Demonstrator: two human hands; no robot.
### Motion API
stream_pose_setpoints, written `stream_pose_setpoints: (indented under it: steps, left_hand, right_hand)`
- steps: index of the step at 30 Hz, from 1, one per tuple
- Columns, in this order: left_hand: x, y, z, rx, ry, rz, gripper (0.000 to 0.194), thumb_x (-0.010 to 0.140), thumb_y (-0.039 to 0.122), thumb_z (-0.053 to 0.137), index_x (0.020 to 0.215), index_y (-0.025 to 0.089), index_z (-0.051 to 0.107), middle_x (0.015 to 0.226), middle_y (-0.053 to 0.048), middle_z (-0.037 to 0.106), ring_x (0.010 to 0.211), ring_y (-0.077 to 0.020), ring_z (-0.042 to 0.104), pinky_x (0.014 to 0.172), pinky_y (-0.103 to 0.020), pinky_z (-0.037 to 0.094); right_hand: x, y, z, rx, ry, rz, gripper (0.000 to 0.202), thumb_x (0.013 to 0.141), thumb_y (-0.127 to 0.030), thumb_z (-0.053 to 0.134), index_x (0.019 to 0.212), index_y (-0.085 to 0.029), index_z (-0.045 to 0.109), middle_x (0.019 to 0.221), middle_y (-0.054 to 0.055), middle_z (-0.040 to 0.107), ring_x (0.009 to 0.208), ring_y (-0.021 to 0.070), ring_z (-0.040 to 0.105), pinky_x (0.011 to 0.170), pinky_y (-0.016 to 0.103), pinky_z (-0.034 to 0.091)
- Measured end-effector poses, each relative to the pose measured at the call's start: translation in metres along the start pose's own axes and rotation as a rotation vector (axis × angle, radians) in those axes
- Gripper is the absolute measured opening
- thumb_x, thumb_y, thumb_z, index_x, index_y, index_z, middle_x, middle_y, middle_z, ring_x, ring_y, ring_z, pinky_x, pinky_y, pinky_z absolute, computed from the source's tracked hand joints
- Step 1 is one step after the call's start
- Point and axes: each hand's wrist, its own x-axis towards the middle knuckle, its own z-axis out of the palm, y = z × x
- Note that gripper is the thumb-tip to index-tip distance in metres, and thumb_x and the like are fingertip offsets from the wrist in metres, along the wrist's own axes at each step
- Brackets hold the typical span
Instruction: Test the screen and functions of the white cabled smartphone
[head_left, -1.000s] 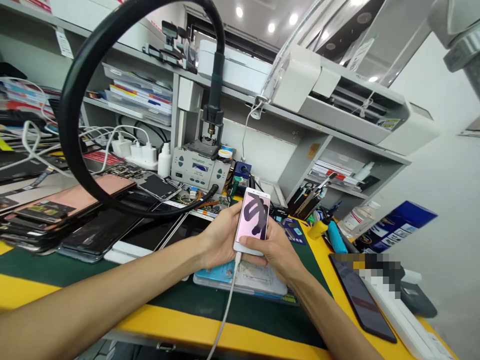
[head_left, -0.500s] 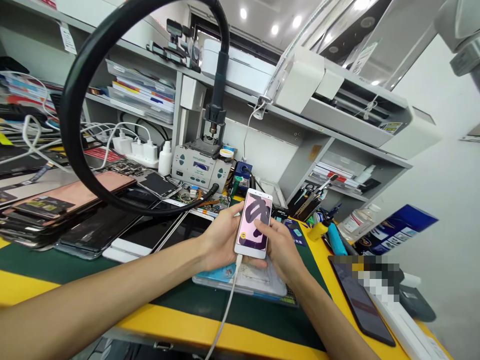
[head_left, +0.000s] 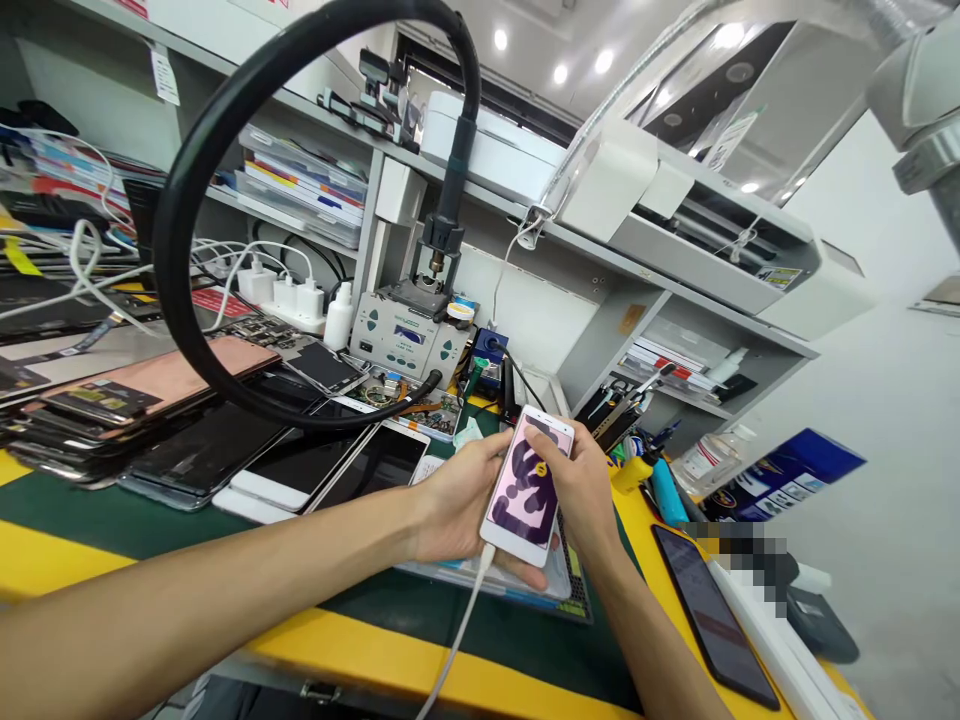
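A white phone (head_left: 525,490) with a lit pink screen and dark painted patches is held tilted above the bench. My left hand (head_left: 457,500) holds it from below and behind, with fingertips showing past its lower right edge. My right hand (head_left: 589,480) wraps the phone's right side, and its thumb lies on the upper part of the screen. A white cable (head_left: 466,610) is plugged into the bottom edge. Under the hands lies a clear plastic case (head_left: 556,575) on the green mat (head_left: 420,612).
Stacked phone parts (head_left: 150,390) and white phones (head_left: 300,465) lie at left. A black hose (head_left: 180,200) arches from the grey station (head_left: 405,335). A dark tablet (head_left: 712,610), a yellow bottle (head_left: 631,474) and a clear bottle (head_left: 712,458) are at right.
My right thumb has moved up the screen, and the dark patches and yellow icon have changed position. Both hands and the phone sit slightly lower and further right; the whole view has shifted too.
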Motion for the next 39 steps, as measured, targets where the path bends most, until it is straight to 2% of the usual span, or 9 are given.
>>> stream_pose_setpoints:
  steps: [5, 11, 14, 17, 21, 24, 29, 36, 39]
  left_hand:
    - [0.001, -0.002, 0.001, 0.02, -0.032, -0.018, 0.063, 0.094, 0.066, 0.031, 0.111, 0.016, 0.065, 0.095, -0.014, 0.068, 0.077, -0.0262, 0.066, 0.073, -0.05, 0.057]
    - [0.001, -0.001, 0.002, 0.019, -0.022, -0.018, 0.062, 0.095, 0.064, 0.028, 0.112, 0.016, 0.064, 0.096, -0.014, 0.069, 0.077, -0.0264, 0.066, 0.075, -0.051, 0.056]
    - [0.002, 0.0, 0.0, 0.001, -0.033, -0.012, 0.06, 0.095, 0.062, 0.032, 0.111, 0.015, 0.064, 0.095, -0.014, 0.07, 0.075, -0.0259, 0.066, 0.076, -0.051, 0.056]
    - [0.001, 0.004, -0.003, -0.005, -0.03, 0.011, 0.054, 0.094, 0.058, 0.037, 0.112, 0.015, 0.064, 0.094, -0.014, 0.07, 0.083, -0.0281, 0.068, 0.077, -0.05, 0.056]
    - [-0.003, 0.011, -0.003, 0.0, 0.039, 0.046, 0.05, 0.094, 0.056, 0.04, 0.112, 0.016, 0.064, 0.094, -0.012, 0.071, 0.085, -0.0289, 0.069, 0.077, -0.048, 0.056]
    - [-0.005, 0.014, -0.002, 0.006, 0.064, 0.06, 0.048, 0.094, 0.055, 0.04, 0.11, 0.016, 0.064, 0.095, -0.012, 0.071, 0.084, -0.0287, 0.069, 0.077, -0.048, 0.057]
    - [-0.005, 0.013, -0.001, 0.03, 0.119, 0.073, 0.051, 0.092, 0.058, 0.042, 0.102, 0.014, 0.067, 0.096, -0.014, 0.072, 0.084, -0.0297, 0.068, 0.079, -0.049, 0.056]
    - [-0.005, 0.014, -0.002, 0.035, 0.083, 0.068, 0.053, 0.094, 0.059, 0.04, 0.108, 0.016, 0.066, 0.094, -0.012, 0.071, 0.085, -0.0276, 0.067, 0.078, -0.045, 0.057]
    - [-0.006, 0.016, -0.003, 0.06, 0.031, 0.053, 0.052, 0.094, 0.059, 0.041, 0.109, 0.016, 0.066, 0.091, -0.011, 0.07, 0.076, -0.0235, 0.065, 0.075, -0.044, 0.057]
  right_hand:
    - [0.0, -0.007, 0.004, -0.094, 0.074, 0.034, 0.048, 0.073, -0.059, 0.073, 0.1, -0.02, 0.065, 0.086, 0.002, 0.07, 0.077, 0.0183, 0.064, 0.066, 0.028, 0.047]
    - [-0.002, -0.009, 0.005, -0.093, 0.077, 0.074, 0.054, 0.071, -0.061, 0.074, 0.105, -0.02, 0.065, 0.089, 0.002, 0.07, 0.076, 0.0178, 0.065, 0.065, 0.026, 0.049]
    - [-0.006, -0.006, 0.005, -0.082, 0.034, 0.076, 0.053, 0.071, -0.058, 0.075, 0.106, -0.02, 0.063, 0.091, 0.003, 0.071, 0.076, 0.0183, 0.066, 0.063, 0.026, 0.05]
    - [-0.011, -0.004, 0.007, -0.054, -0.044, 0.078, 0.054, 0.071, -0.055, 0.076, 0.11, -0.02, 0.062, 0.095, 0.005, 0.071, 0.081, 0.0205, 0.067, 0.066, 0.028, 0.051]
    - [-0.016, -0.003, 0.008, -0.04, -0.148, 0.081, 0.054, 0.07, -0.048, 0.078, 0.112, -0.02, 0.06, 0.097, 0.005, 0.071, 0.083, 0.0229, 0.066, 0.071, 0.033, 0.053]
    - [-0.019, -0.005, 0.008, -0.095, -0.179, 0.051, 0.054, 0.067, -0.044, 0.08, 0.111, -0.02, 0.059, 0.096, 0.005, 0.069, 0.085, 0.0245, 0.065, 0.073, 0.036, 0.053]
    - [-0.02, -0.009, 0.004, -0.153, -0.256, 0.031, 0.063, 0.062, -0.039, 0.084, 0.116, -0.022, 0.054, 0.1, 0.004, 0.067, 0.089, 0.0254, 0.064, 0.074, 0.036, 0.054]
    - [-0.018, -0.006, 0.002, -0.213, -0.272, 0.007, 0.066, 0.067, -0.042, 0.082, 0.123, -0.022, 0.052, 0.107, 0.005, 0.065, 0.093, 0.0247, 0.063, 0.078, 0.036, 0.053]
    - [-0.017, -0.004, 0.002, -0.089, -0.244, 0.021, 0.053, 0.075, -0.047, 0.076, 0.118, -0.023, 0.055, 0.101, 0.004, 0.067, 0.091, 0.0235, 0.064, 0.076, 0.034, 0.053]
